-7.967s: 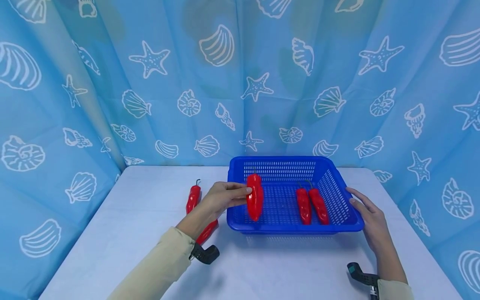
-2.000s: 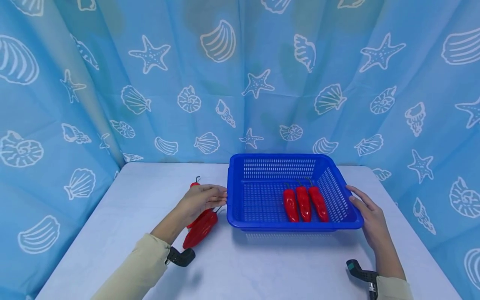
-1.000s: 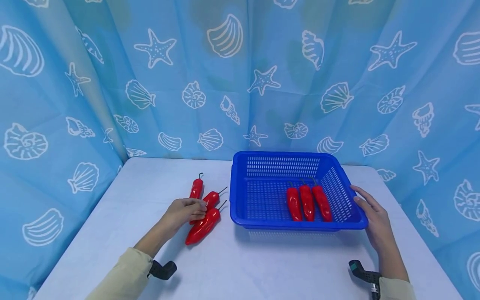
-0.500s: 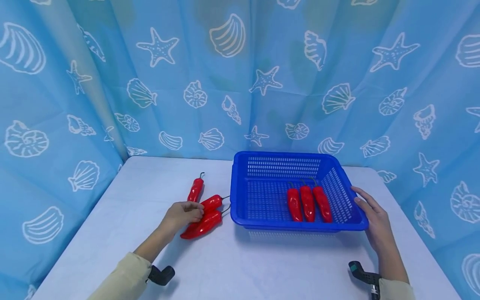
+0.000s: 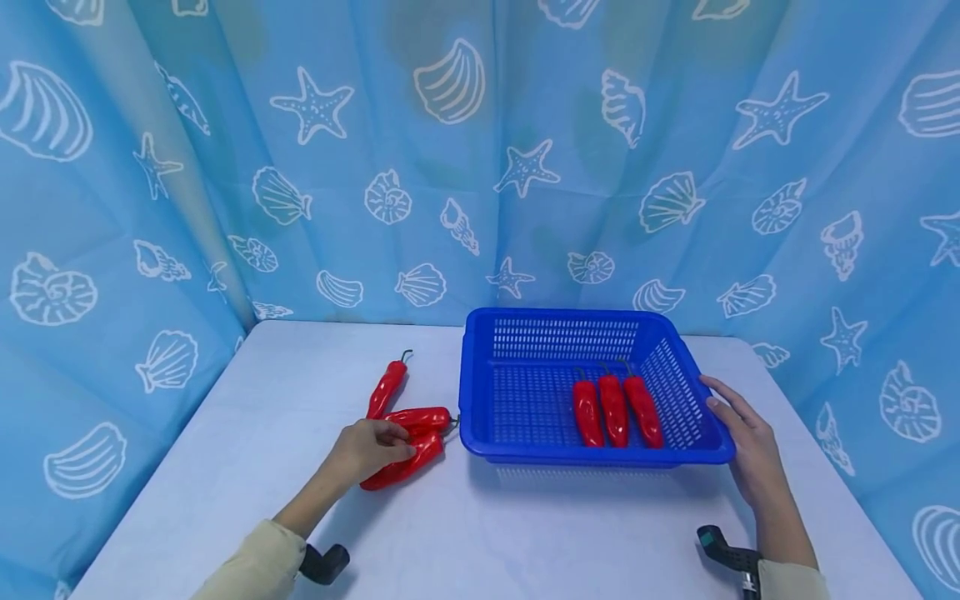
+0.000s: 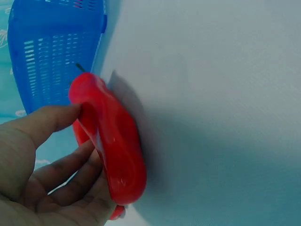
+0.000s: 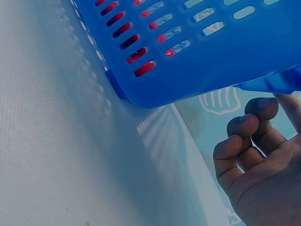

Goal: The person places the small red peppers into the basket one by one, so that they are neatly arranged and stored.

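Observation:
My left hand [image 5: 365, 454] pinches a glossy red chili pepper [image 5: 422, 458] low over the table, thumb on one side and fingers on the other. The left wrist view shows this chili pepper [image 6: 120, 150] up close, stem toward the basket. A second chili pepper [image 5: 423, 417] lies right behind it, partly covered by my fingers; a third chili pepper [image 5: 387, 387] slants away at the back. My right hand [image 5: 753, 446] holds the right rim of the blue plastic basket [image 5: 570, 456], its lower fingers curled beneath the rim. Three red chili peppers [image 5: 614, 410] lie side by side in the basket.
The white table [image 5: 525, 533] runs back to a blue curtain [image 5: 337, 217] with white shell and starfish prints, which also stands along both sides. The basket's left wall [image 6: 51, 66] is close to the stem ends of the loose peppers.
The pepper count in the basket has gone from two to three. My left hand came back to the loose peppers, and the two nearer ones have shifted and turned. My right hand stays at the rim.

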`<state>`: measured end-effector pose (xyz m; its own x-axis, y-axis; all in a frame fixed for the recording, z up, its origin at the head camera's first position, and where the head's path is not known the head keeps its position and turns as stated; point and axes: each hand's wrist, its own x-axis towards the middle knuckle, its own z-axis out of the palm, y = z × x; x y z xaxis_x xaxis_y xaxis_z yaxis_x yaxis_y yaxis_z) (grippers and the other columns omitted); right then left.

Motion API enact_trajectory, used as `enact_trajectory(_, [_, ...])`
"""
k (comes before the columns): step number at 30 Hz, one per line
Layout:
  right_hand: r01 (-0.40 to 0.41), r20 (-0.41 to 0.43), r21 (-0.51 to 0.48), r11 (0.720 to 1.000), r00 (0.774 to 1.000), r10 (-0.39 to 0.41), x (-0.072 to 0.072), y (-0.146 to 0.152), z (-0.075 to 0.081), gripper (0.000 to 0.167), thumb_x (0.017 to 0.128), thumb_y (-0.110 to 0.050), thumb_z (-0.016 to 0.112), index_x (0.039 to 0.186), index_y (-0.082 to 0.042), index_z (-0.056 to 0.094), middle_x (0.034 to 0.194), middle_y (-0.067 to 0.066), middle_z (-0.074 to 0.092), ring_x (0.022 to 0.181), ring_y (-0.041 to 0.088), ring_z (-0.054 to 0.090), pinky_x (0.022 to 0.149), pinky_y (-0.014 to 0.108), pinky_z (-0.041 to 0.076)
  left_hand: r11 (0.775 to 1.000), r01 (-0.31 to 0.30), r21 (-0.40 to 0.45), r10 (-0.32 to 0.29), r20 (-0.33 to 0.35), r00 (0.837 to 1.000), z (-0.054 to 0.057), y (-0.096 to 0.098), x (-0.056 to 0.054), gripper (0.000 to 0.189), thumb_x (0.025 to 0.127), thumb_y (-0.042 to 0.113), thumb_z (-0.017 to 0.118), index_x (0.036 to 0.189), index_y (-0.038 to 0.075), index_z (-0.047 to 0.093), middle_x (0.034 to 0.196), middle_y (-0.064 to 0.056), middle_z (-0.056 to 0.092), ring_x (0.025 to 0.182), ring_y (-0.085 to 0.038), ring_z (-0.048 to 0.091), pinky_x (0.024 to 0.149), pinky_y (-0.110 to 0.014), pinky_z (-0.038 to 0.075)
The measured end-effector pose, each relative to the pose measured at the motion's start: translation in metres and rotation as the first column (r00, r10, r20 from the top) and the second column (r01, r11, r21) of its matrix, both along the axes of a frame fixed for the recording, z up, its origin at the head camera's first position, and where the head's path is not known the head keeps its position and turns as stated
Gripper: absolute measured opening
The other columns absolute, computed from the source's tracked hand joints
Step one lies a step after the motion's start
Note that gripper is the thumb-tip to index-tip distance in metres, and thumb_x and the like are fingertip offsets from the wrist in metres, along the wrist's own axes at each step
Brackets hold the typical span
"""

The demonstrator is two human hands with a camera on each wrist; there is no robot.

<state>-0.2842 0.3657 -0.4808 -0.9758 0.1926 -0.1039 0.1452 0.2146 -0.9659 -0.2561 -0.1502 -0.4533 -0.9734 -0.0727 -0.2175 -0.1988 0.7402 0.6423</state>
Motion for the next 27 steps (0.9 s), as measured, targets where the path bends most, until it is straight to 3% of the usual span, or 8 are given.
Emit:
enact_trajectory(9, [0.001, 0.007, -0.038, 0.999, 1.0, -0.001, 0.0, 0.0, 0.003, 0.061, 0.099, -0.058, 0.049, 0.155, -0.039, 0.035, 0.166, 0.012, 0.014, 0.145, 0.046, 0.025, 0.078, 0.013, 0.052, 0.999, 0.029, 0.042, -0.034, 0.128, 0.991, 0.002, 0.002, -0.003, 0.043, 0.069, 0.019, 0.092, 0.107, 0.011, 0.074, 0.103, -0.007, 0.064, 0.098, -0.026, 0.059, 0.067, -0.037, 0.06])
enact_trajectory(17, [-0.01, -0.008, -0.035, 0.999, 1.0, 0.009, -0.002, -0.003, 0.001, 0.062, 0.099, -0.059, 0.049, 0.156, -0.039, 0.034, 0.166, 0.013, 0.014, 0.144, 0.046, 0.025, 0.077, 0.012, 0.052, 0.984, -0.016, 0.178, -0.011, 0.152, 0.988, -0.001, -0.005, -0.004, 0.05, 0.072, 0.024, 0.089, 0.116, 0.007, 0.071, 0.099, -0.007, 0.064, 0.088, -0.023, 0.061, 0.07, -0.034, 0.06])
enact_trajectory(27, [-0.01, -0.012, -0.007, 1.0, 1.0, 0.01, 0.001, -0.002, 0.001, 0.061, 0.099, -0.058, 0.049, 0.155, -0.04, 0.034, 0.166, 0.014, 0.014, 0.144, 0.048, 0.025, 0.08, 0.015, 0.052, 0.946, -0.112, 0.305, 0.06, 0.175, 0.983, 0.003, -0.01, -0.003, 0.058, 0.074, 0.03, 0.088, 0.12, 0.002, 0.067, 0.105, -0.01, 0.065, 0.091, -0.025, 0.065, 0.073, -0.039, 0.06])
